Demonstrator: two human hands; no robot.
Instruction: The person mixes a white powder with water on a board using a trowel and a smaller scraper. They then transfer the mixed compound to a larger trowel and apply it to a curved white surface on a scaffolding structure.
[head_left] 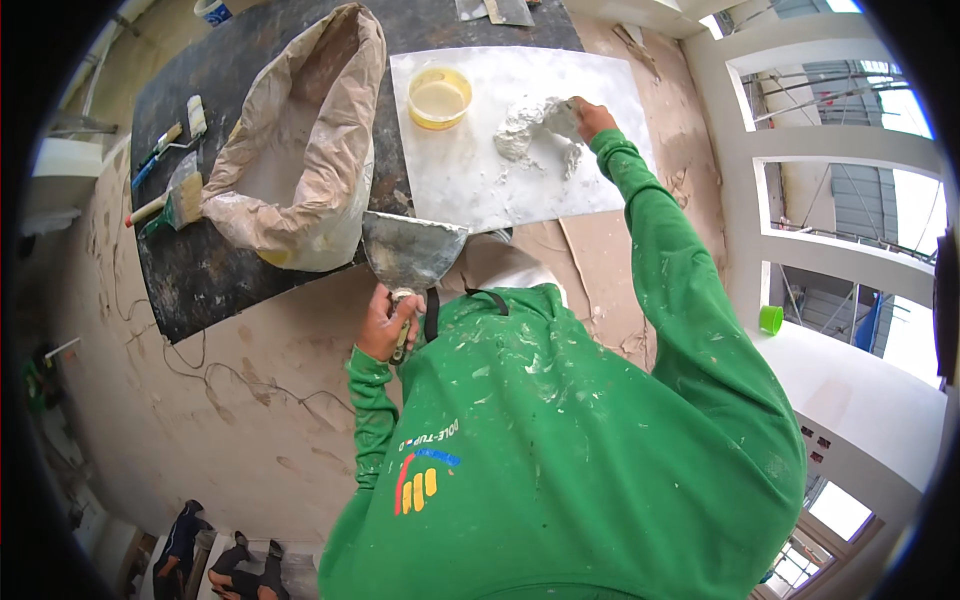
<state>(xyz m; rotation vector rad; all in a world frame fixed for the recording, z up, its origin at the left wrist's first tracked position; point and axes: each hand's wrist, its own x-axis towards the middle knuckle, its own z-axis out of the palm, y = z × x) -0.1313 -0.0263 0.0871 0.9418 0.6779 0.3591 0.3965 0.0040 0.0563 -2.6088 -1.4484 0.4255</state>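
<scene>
My left hand [387, 322] is wrapped round the handle of a wide putty knife [412, 248], held in front of my body. Its broad metal blade points away from me, smeared with whitish material. Reaching far right, my right hand [595, 118] is closed at the edge of a heap of white plaster [522, 128]. What its fingers grip, if anything, is hidden against the plaster. The heap lies spread on a white board [450, 190]. Left of it on the board stands a yellowish plastic tub [440, 98] with pale contents.
An open paper sack [300, 200] of powder stands on the dark table [215, 290]. Brushes [185, 195] and a small roller [196, 115] lie left of it. Flat metal tools [505, 12] are at the far edge. A green cup [770, 320] sits on a right-hand ledge. People lie or sit at lower left.
</scene>
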